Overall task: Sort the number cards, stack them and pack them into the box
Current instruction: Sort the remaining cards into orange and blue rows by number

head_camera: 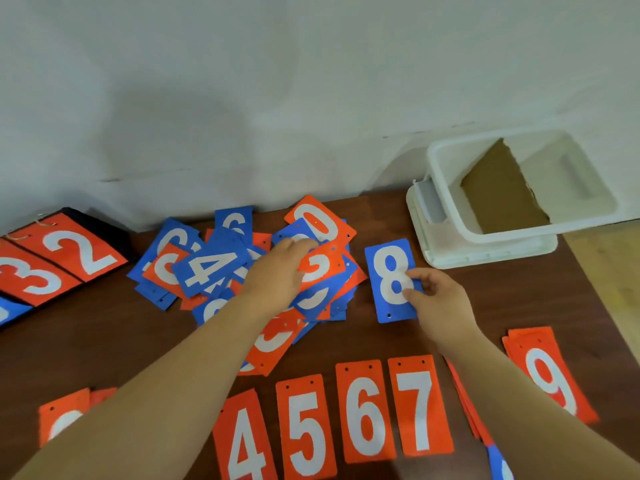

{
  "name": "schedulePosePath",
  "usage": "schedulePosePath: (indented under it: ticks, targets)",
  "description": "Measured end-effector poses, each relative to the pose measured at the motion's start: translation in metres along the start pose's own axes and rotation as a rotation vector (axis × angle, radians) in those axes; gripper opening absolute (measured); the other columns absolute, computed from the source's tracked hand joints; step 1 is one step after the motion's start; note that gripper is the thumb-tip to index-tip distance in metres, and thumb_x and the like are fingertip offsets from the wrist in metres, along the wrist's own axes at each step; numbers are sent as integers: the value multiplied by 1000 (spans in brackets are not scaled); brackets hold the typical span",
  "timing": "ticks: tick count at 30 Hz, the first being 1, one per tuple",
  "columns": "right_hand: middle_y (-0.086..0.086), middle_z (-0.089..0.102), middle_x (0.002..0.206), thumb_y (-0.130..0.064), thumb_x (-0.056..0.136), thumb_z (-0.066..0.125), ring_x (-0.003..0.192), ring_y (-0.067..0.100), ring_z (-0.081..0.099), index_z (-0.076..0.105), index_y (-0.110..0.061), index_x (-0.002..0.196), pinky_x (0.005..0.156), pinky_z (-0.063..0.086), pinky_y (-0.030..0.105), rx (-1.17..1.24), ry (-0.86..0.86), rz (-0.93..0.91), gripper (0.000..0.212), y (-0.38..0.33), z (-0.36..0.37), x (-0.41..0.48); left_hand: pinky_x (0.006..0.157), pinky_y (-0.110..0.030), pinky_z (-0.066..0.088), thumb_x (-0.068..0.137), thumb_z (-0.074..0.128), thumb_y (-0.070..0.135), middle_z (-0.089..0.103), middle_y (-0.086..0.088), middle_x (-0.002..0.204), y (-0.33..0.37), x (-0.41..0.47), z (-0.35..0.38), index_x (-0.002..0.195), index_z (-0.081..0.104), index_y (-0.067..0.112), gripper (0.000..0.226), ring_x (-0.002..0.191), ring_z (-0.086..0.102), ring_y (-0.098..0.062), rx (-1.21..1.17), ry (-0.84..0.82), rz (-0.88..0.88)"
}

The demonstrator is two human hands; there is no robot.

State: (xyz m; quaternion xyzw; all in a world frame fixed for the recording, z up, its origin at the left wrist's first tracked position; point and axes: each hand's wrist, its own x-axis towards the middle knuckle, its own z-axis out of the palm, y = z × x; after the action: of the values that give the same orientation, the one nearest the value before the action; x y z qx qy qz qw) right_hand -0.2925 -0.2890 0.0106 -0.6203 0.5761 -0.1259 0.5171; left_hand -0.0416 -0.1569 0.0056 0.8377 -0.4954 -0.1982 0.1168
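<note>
**Blue 8 lifted from the jumble, orange row near**

A dark brown wooden surface [346, 341] butts against a plain white wall [242, 98]. Its right edge shows beside a tan floor [616, 271].

Bare wood lies left of the pile, and in a strip between the pile and the near row.

At far right a white plastic box [561, 168] stands open, with a cardboard sheet [502, 195] leaning inside. A flip scoreboard [52, 261] reading 3 and 2 lies far left.

The loose pile [207, 268] of overlapping orange and blue cards with white numerals fills the middle. The left hand [277, 275] rests on it with its fingers relaxed. Just right of it, the right hand [440, 299] pinches the blue 8 card [391, 271] between thumb and fingers.

Nearest lie the orange 4 [246, 441], 5 [306, 427], 6 [365, 410] and 7 [419, 403]. A small stack topped by a 9 [550, 375] lies further right.
</note>
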Motion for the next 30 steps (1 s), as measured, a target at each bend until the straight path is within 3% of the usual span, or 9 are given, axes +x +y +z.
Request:
schedulePosePath:
  ticks: [3, 5, 8, 12, 16, 20, 23, 27, 30]
  targets:
    - [-14, 71, 110, -14, 92, 71, 104, 8, 69, 69, -32, 111, 89, 60, 44, 96, -18, -47, 26, -5, -23, -21, 101, -36, 50, 100, 59, 15, 50, 3, 149, 16, -49, -10, 148, 43, 38, 55, 133, 50, -20, -346, 147, -176]
    - [-12, 74, 106, -11, 93, 71, 100, 8, 72, 69, -31, 111, 85, 62, 43, 156, -59, -77, 27, -9, -37, -42, 96, -26, 49, 101, 60, 18, 50, 6, 148, 35, -91, -14, 143, 47, 41, 50, 133, 50, -18, -516, 197, -292]
    - [-9, 78, 96, -6, 94, 69, 90, 10, 75, 70, -25, 108, 70, 62, 29, 145, -228, -136, 24, -17, -66, -76, 98, -27, 51, 100, 60, 19, 55, 17, 131, 65, -154, -10, 123, 62, 45, 35, 128, 54, -12, -703, 248, -453]
    - [-7, 79, 92, -3, 95, 66, 83, 5, 74, 74, -20, 101, 62, 55, 14, -146, -643, -218, 20, -37, -111, -118, 89, -36, 60, 102, 58, 20, 61, 25, 111, 113, -215, -6, 114, 71, 42, 28, 97, 66, -2, -877, 324, -547]
    - [-18, 74, 89, -8, 92, 64, 88, 1, 69, 79, -30, 95, 70, 52, 12, -508, -795, -436, 26, -50, -141, -151, 85, -20, 53, 96, 68, 22, 65, 24, 116, 173, -254, -6, 117, 72, 37, 26, 98, 64, 7, -912, 320, -434]
    - [-18, 73, 84, -11, 89, 67, 82, -2, 66, 78, -31, 96, 68, 47, 10, -541, -768, -560, 24, -43, -162, -175, 82, -19, 56, 89, 76, 12, 63, 20, 122, 222, -285, 5, 115, 69, 39, 38, 110, 62, 2, -912, 245, -346]
    - [-17, 68, 98, -17, 86, 73, 89, 2, 63, 72, -34, 103, 72, 42, 12, -478, -530, -662, 24, -21, -168, -185, 74, -11, 54, 88, 77, 13, 59, 22, 120, 247, -305, 17, 119, 67, 39, 42, 113, 59, -3, -857, 223, -355]
    - [-13, 53, 118, -29, 88, 75, 94, -2, 59, 60, -39, 124, 71, 42, 13, -223, -218, -530, 40, 14, -171, -203, 88, -15, 53, 88, 77, 14, 60, 29, 116, 261, -324, 33, 116, 66, 42, 40, 117, 57, 0, -859, 469, -435]
    - [-12, 57, 124, -33, 89, 75, 84, 1, 62, 59, -38, 121, 67, 44, 18, -112, -338, -420, 36, 37, -165, -219, 98, -26, 51, 90, 75, 14, 59, 26, 118, 264, -336, 40, 114, 62, 43, 40, 121, 53, -2, -896, 574, -516]
